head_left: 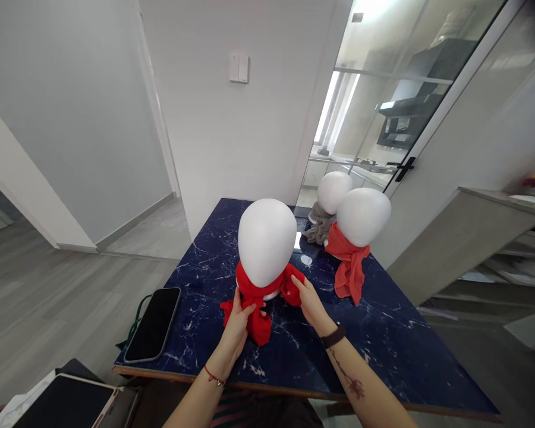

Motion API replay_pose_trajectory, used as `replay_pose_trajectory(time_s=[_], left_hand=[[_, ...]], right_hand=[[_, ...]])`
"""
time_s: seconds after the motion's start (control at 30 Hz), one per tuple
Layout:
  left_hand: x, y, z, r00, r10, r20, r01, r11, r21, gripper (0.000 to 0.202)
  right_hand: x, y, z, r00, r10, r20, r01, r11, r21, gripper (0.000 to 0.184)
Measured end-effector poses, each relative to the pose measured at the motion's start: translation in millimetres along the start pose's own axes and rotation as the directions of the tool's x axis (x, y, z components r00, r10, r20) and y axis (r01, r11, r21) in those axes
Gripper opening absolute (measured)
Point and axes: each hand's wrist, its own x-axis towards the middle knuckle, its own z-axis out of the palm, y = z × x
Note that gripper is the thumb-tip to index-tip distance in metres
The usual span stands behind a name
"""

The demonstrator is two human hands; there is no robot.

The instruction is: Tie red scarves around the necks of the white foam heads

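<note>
A white mannequin head [267, 241] stands upright on the table in front of me, with a bright red scarf [259, 327] around its neck. At the left side of the neck, my left hand [239, 321] has its thumb and fingers closed on the scarf. My right hand [310, 300] pinches the scarf's other end, a bunched part held out to the right of the neck. Part of the fabric is hidden behind my fingers and beneath the head.
A second mannequin head [364, 217] wears a coral scarf [350, 273]; behind it, another head [334, 192] has a grey scarf [320, 226]. A phone [154, 324] lies at the left edge of the dark blue marbled table [303, 362]. A glass door [361, 107] stands beyond.
</note>
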Motion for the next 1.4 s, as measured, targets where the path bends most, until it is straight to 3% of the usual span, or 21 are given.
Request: replay_pose_trajectory(time_s=[0.17, 0.27, 0.37, 0.47, 0.57, 0.67, 0.77, 0.87, 1.03, 1.1, 1.17, 1.27, 1.4], left_hand=[[-26, 21, 0.3, 1.000, -0.015, -0.019, 0.013, 0.998, -0.068, 0.092], [-42, 29, 0.8, 0.995, -0.086, -0.057, 0.079, 0.989, -0.127, 0.067], [-57, 31, -2.7, 0.968, -0.241, -0.074, 0.226, 0.958, -0.174, 0.041], [-70, 28, -11.0, 0.933, -0.355, -0.056, 0.344, 0.927, -0.151, 0.030], [-82, 26, -20.4, 0.926, -0.376, -0.032, 0.369, 0.921, -0.123, 0.025], [-90, 25, -26.1, 0.945, -0.327, -0.024, 0.324, 0.942, -0.092, 0.018], [-96, 25, -25.7, 0.959, -0.283, 0.019, 0.283, 0.957, -0.055, 0.017], [-100, 27, -21.1, 0.960, -0.279, 0.037, 0.280, 0.959, -0.033, 0.018], [-104, 21, -16.0, 0.944, -0.293, 0.154, 0.298, 0.955, -0.011, 0.026], [-101, 13, -17.8, 0.953, -0.251, 0.171, 0.251, 0.968, 0.024, 0.026], [-96, 3, -21.0, 0.973, -0.148, 0.176, 0.132, 0.986, 0.102, 0.022], [-87, -11, -23.6, 0.981, -0.030, 0.192, -0.007, 0.982, 0.187, 0.018], [-79, -12, -16.9, 0.949, -0.213, 0.232, 0.193, 0.975, 0.107, 0.027]], right_hand=[[-57, -25, -2, 0.978, 0.204, 0.033, -0.207, 0.961, 0.185, 0.035], [-86, -25, 3, 0.945, 0.323, 0.043, -0.323, 0.908, 0.268, 0.028], [-105, -10, 13, 0.930, 0.368, -0.011, -0.346, 0.884, 0.315, 0.029], [-116, 9, 20, 0.947, 0.306, -0.097, -0.262, 0.912, 0.317, 0.038], [-123, 25, 24, 0.959, 0.266, -0.098, -0.227, 0.927, 0.299, 0.039], [-125, 33, 26, 0.967, 0.251, -0.044, -0.232, 0.940, 0.249, 0.033], [-123, 36, 30, 0.966, 0.250, -0.070, -0.230, 0.949, 0.217, 0.031], [-120, 35, 35, 0.960, 0.254, -0.118, -0.223, 0.948, 0.227, 0.032], [-121, 44, 37, 0.971, 0.206, -0.125, -0.181, 0.966, 0.187, 0.030], [-124, 51, 35, 0.974, 0.168, -0.155, -0.149, 0.980, 0.129, 0.027], [-128, 57, 34, 0.979, 0.106, -0.171, -0.102, 0.994, 0.035, 0.022], [-132, 59, 36, 0.998, -0.003, -0.067, -0.005, 0.993, -0.115, 0.019], [-134, 54, 40, 0.998, -0.026, 0.059, 0.037, 0.980, -0.196, 0.024]])
